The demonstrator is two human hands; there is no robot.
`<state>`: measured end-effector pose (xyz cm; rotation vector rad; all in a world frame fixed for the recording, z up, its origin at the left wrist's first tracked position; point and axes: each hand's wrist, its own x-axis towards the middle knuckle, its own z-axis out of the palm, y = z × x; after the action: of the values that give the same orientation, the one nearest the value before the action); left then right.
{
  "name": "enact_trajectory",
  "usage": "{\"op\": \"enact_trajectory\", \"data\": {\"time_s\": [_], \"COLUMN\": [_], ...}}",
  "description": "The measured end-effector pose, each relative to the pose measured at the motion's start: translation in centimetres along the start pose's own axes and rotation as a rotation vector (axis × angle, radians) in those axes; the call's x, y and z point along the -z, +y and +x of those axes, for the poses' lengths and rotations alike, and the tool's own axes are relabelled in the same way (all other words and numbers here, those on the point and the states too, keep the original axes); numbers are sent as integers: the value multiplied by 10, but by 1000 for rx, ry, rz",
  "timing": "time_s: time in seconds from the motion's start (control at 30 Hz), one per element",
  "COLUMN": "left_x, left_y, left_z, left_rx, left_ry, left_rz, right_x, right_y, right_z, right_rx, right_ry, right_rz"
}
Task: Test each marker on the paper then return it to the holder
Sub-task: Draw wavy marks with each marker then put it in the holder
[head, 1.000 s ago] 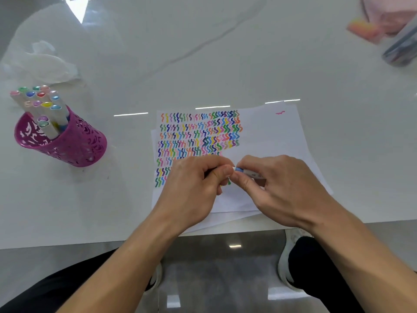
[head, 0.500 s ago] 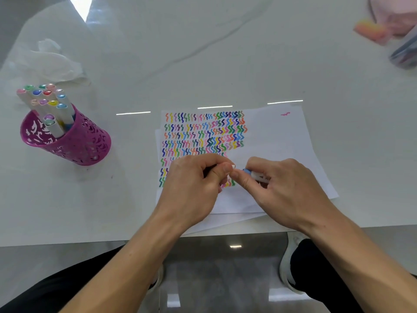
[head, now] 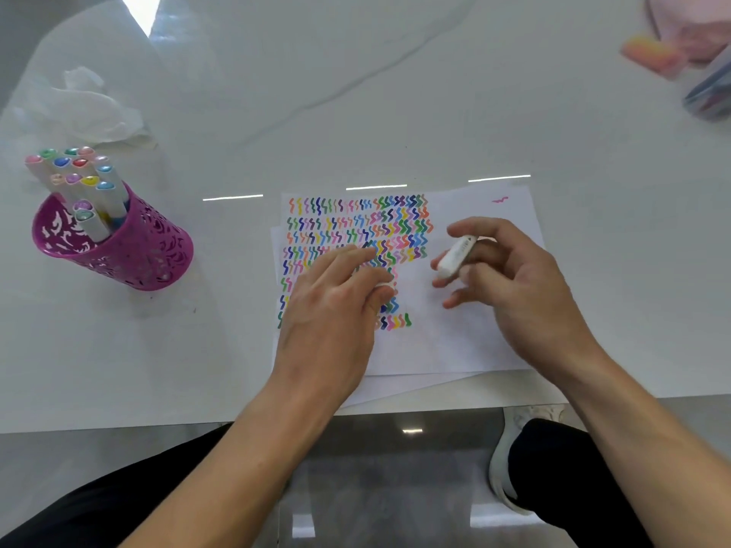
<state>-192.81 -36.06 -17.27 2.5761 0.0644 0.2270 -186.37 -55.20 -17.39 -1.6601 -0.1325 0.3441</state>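
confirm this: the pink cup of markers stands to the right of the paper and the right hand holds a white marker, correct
No. The head view shows the pink cup of markers to the left of the paper, not the right. The right hand does hold a white marker.

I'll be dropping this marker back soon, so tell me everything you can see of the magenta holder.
The holder is a magenta cup, its wall pierced all over with leaf-like cutouts; metal or plastic, I cannot tell. It stands open end up on the white table, left of the paper and apart from it. White-barrelled markers stand in it, coloured ends up, bunched toward its far-left side. Neither the left hand nor the right hand touches it.
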Motion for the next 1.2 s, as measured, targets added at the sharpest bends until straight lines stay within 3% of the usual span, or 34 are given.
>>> {"op": "enact_trajectory", "data": {"time_s": [0.1, 0.77, 1.2], "left_x": [-3, -5, -5], "left_y": [-2, -6, -7], "left_z": [-3, -5, -5], "left_rx": [-4, -1, -3], "left_ry": [-10, -1, -3], "left_rz": [28, 86, 84], "right_x": [-4, -18, -17], "right_y": [4, 17, 22], "right_z": [-1, 6, 9], "right_rx": [60, 110, 83], "right_ry": [25, 293, 315], "right_rz": [-115, -130, -139]}}
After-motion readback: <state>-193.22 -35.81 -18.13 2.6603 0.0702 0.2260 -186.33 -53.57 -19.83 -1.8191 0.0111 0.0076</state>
